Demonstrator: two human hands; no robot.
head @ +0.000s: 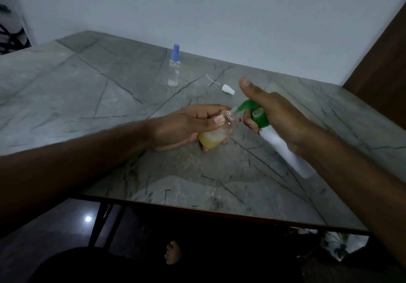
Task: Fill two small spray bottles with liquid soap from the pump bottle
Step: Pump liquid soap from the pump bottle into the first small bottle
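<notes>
My left hand (186,124) grips a small clear spray bottle (216,134), uncapped and tilted, with yellowish foamy soap in its lower part. My right hand (279,115) holds the white pump bottle (285,151) tilted, fingers curled under its green pump head (254,113) and thumb raised. The green nozzle tip sits at the small bottle's open mouth. A second small clear spray bottle (174,67) with a blue cap stands upright farther back on the table. A white spray head with its dip tube (227,89) lies on the table between them.
The grey marble-patterned table (87,89) stretches left and back to a pale wall. A brown wooden panel (386,67) stands at the right. The table's front edge runs below my arms, with a dark floor and a bare foot (173,252) beneath.
</notes>
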